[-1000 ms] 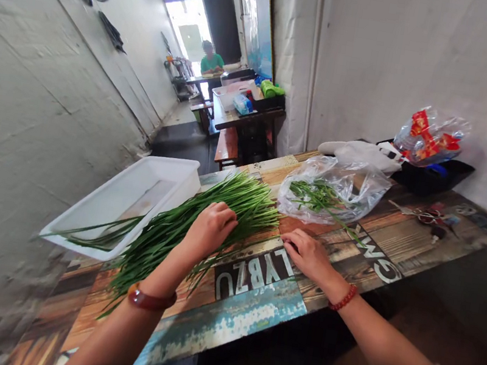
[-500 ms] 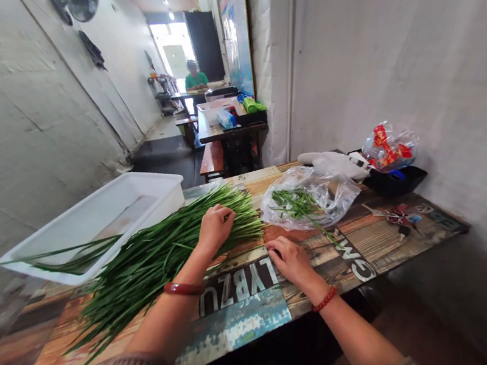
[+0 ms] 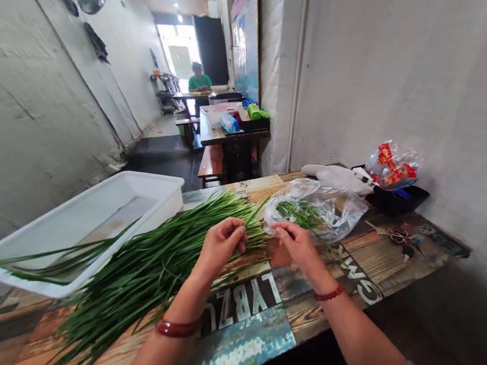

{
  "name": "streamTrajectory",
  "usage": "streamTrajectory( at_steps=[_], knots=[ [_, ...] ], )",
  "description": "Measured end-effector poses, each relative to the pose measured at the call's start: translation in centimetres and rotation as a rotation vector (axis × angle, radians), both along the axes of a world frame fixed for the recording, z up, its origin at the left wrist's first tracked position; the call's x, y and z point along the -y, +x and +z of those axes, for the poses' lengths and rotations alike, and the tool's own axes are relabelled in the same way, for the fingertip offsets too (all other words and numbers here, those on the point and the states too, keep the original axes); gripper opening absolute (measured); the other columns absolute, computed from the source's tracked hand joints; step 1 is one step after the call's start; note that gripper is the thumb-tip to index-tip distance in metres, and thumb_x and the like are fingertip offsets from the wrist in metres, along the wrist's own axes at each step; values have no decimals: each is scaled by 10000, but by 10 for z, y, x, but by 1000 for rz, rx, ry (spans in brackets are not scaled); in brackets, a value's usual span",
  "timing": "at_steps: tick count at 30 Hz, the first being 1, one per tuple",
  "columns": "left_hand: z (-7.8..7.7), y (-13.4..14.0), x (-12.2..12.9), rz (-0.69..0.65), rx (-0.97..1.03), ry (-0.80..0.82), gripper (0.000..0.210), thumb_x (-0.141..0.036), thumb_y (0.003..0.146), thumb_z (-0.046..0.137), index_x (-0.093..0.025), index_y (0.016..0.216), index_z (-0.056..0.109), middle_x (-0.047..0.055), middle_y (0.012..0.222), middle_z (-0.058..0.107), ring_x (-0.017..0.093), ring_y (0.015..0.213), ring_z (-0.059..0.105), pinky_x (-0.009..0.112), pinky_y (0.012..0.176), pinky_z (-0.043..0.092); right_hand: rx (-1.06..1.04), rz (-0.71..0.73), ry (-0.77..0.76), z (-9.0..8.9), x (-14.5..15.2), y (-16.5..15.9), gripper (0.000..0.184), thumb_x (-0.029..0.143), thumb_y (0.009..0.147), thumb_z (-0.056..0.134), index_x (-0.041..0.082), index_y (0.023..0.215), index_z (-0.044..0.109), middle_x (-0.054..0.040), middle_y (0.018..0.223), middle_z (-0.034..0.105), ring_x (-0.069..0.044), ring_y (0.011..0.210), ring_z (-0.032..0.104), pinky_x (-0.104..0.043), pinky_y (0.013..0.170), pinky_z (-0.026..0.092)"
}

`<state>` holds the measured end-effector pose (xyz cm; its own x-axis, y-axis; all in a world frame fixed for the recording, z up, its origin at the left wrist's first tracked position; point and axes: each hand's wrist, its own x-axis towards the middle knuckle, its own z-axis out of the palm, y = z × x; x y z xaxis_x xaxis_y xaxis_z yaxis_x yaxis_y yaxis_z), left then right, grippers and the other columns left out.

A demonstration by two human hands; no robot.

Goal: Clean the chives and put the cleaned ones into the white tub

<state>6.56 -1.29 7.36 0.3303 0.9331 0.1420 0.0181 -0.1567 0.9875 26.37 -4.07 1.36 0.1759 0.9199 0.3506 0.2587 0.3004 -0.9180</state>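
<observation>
A large heap of long green garlic chives [image 3: 143, 259] lies across the table, pale stem ends to the right. Over those stems, my left hand [image 3: 222, 246] is closed in a pinch, with a green chive blade [image 3: 257, 210] rising from behind its fingertips. My right hand [image 3: 300, 250] is just right of the stem ends, thumb and fingers drawn together; whatever they hold is too small to make out. Behind its fingertips is a clear plastic bag [image 3: 347, 214] with short green trimmings [image 3: 298, 213] in it.
At left, a white plastic tub [image 3: 96, 202] has some chive leaves hanging into it. On the patterned wooden table [image 3: 240, 348], scissors and keys [image 3: 397, 233] lie at right, near a black tray [image 3: 400, 201] with a red-patterned bag [image 3: 394, 166]. A person in green [image 3: 200, 82] sits far back.
My left hand has risen a little off the heap and turned, now with a chive blade at its fingers. My right hand has lifted off the tabletop towards the plastic bag.
</observation>
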Motion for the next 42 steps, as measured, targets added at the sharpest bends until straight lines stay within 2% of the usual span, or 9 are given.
streamTrajectory(
  at_steps=[6, 11, 17, 22, 26, 31, 35, 38, 42],
  knots=[
    [-15, -7, 1, 67, 4, -58, 252, -373, 775, 653, -158, 831, 533, -3, 659, 652, 94, 456, 569, 184, 418, 375, -112, 191, 36, 32, -35, -37, 298, 440, 835, 626, 185, 955, 723, -3, 762, 659, -121, 644, 526, -244, 609, 432],
    [-22, -8, -3, 59, 90, -135, 282, -390, 768, 682, -149, 831, 550, 31, 743, 697, 110, 523, 620, 203, 479, 445, -256, 225, -17, 23, -51, -50, 286, 455, 814, 657, 182, 830, 738, -14, 775, 671, -121, 658, 544, -245, 602, 423],
    [-26, -9, -7, 113, 184, -204, 285, -373, 751, 722, -148, 830, 566, 66, 855, 729, 151, 721, 688, 260, 663, 544, -569, 405, -173, 18, -48, -23, 329, 472, 778, 706, 194, 950, 744, 6, 735, 614, -75, 578, 480, -214, 530, 369],
    [-27, -3, -4, 91, 88, -205, 283, -387, 764, 711, -156, 816, 556, 46, 806, 710, 147, 664, 670, 262, 627, 539, -395, 368, -206, 21, -41, -32, 256, 415, 780, 699, 168, 837, 735, 6, 693, 622, -77, 552, 484, -218, 508, 369],
    [-29, 2, -1, 56, 50, -150, 266, -379, 779, 700, -154, 781, 558, 20, 730, 665, 128, 643, 640, 238, 618, 514, -351, 360, -209, 16, -38, -48, 250, 385, 798, 667, 175, 917, 733, 34, 605, 574, -91, 534, 501, -224, 510, 396],
    [-32, 1, -3, -10, 0, -182, 292, -435, 810, 657, -169, 882, 559, -5, 745, 627, 102, 526, 566, 223, 509, 446, -133, 288, -33, 11, -40, -45, 194, 351, 823, 651, 178, 760, 712, 4, 680, 606, -119, 641, 535, -255, 607, 424],
    [-26, -2, -4, -28, -259, 26, 284, -441, 866, 571, -165, 902, 629, -32, 612, 527, 96, 504, 438, 216, 501, 340, -62, 276, 47, 16, -38, -42, 181, 349, 811, 673, 184, 756, 723, -24, 782, 668, -150, 745, 581, -280, 699, 442],
    [-14, -10, -4, -6, -468, 247, 290, -384, 898, 506, -165, 744, 619, -17, 612, 505, 115, 590, 436, 235, 583, 339, -229, 244, 9, 21, -37, -41, 197, 376, 795, 686, 184, 782, 724, -19, 777, 672, -147, 746, 591, -277, 716, 447],
    [4, -32, -1, 83, -717, 395, 293, -354, 915, 476, -179, 703, 577, -24, 608, 486, 112, 583, 398, 242, 579, 295, -531, 102, -58, 22, -44, -29, 267, 451, 788, 670, 184, 785, 678, 25, 637, 549, -93, 572, 460, -227, 542, 369]
  ],
)
